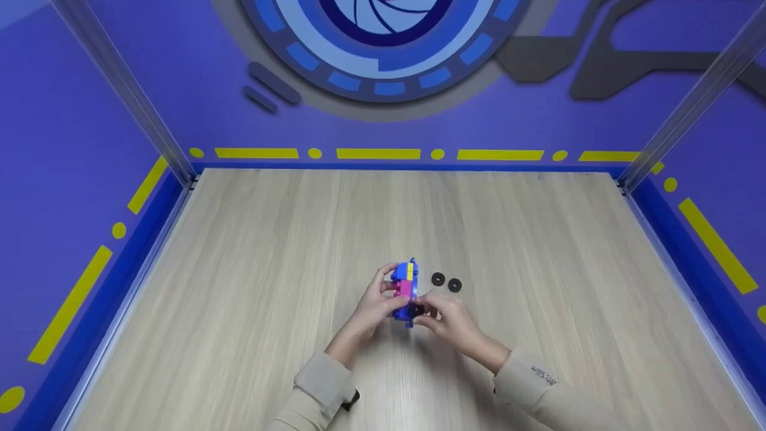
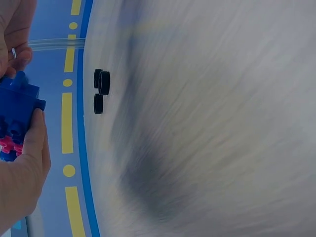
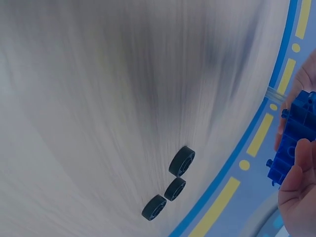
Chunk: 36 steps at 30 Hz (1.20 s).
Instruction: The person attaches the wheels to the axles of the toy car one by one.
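toy (image 1: 406, 290): in the head view, held over the table (image 1: 287, 251) between both hands; blue ends, pink middle, a yellow patch toward the far end.
left hand (image 1: 372, 306): grips the toy from its left side, fingers and thumb bent round it.
right hand (image 1: 453, 321): thumb and fingers pinch a black wheel (image 1: 415, 310) at the toy's near end.
loose wheels (image 1: 438, 279): two show on the table, side by side, just beyond the right hand.
wall (image 1: 389, 133): purple-blue, with yellow dashes and dots.
left wrist: toy at the left edge, left hand holding it; three loose wheels stand out, two overlapping.
right wrist: toy at the right edge, right fingertips before it; cannot tell the pinch here; three loose wheels form a slanting row.
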### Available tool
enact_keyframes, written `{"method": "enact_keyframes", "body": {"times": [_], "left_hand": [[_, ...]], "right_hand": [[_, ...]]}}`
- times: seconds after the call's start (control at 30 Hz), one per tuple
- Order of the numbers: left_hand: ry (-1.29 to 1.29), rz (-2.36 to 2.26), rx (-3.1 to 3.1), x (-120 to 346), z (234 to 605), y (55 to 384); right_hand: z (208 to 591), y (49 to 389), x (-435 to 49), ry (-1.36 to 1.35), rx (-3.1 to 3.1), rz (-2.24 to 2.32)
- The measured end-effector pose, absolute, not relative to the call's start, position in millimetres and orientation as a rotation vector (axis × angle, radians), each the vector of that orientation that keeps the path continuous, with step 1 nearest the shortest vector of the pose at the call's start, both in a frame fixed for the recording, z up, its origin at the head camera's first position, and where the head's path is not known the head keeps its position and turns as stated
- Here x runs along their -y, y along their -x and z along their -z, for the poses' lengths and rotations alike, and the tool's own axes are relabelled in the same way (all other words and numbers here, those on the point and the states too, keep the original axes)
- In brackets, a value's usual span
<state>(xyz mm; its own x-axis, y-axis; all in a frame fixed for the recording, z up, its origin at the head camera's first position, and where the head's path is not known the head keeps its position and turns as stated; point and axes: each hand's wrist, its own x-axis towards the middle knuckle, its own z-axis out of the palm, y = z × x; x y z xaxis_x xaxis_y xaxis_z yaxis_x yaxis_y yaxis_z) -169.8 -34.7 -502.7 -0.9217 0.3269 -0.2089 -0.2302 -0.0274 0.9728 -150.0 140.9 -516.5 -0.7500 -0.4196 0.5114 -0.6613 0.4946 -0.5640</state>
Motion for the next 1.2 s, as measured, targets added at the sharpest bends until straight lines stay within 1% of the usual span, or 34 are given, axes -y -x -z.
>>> {"method": "enact_keyframes", "body": {"times": [0.23,0.67,1.2], "left_hand": [[-0.079,-2.029,-1.882,32.8,520.9,174.7],[-0.092,-2.072,-1.872,31.3,521.9,173.2],[-0.114,-2.054,-1.889,32.8,522.2,173.7]], "right_hand": [[517.2,148.8,-139.6,-0.903,2.409,-1.103],[523.2,146.7,-135.9,-0.847,2.322,-1.059],[521.4,145.7,-134.2,-0.809,2.342,-1.060]]}}
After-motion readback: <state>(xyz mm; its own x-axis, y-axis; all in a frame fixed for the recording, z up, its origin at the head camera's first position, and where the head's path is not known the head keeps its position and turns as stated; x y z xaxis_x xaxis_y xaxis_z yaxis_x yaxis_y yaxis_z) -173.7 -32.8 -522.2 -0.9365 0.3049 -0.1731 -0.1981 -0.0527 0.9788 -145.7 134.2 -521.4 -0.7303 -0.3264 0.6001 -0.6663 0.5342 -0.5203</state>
